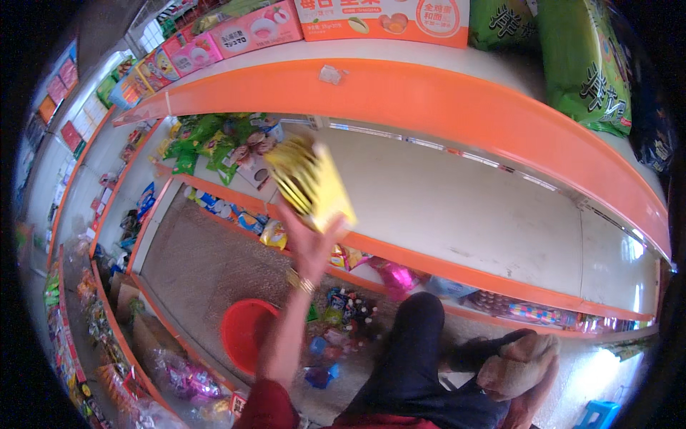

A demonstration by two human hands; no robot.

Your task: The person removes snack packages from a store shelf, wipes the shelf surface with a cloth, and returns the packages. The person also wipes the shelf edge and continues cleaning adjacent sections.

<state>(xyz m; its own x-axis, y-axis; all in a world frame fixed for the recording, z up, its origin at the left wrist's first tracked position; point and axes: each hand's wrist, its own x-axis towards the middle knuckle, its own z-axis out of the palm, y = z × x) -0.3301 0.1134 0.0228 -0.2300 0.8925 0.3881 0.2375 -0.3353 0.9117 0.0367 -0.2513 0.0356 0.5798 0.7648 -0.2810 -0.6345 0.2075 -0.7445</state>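
Observation:
My left hand (pixel 311 241), with a gold-coloured bracelet at the wrist, grips a yellow display box (pixel 328 187) by its lower end. Thin yellow packets (pixel 292 174) are lined up in the box; motion blurs them. The box is held up in front of the shelf, its back end near the green snack bags (pixel 206 142). At the lower right my right hand (pixel 528 399) holds a crumpled beige cloth (pixel 517 364) beside my leg. A bare stretch of white shelf board (pixel 455 198) spreads to the right of the box.
An orange shelf edge (pixel 375 80) curves overhead, with cartons (pixel 383 21) and large green bags (pixel 584 80) above. On the floor stand a red bucket (pixel 246 335), small bottles (pixel 351 308) and a blue stool (pixel 597 415). Packed shelves (pixel 107 332) line the left.

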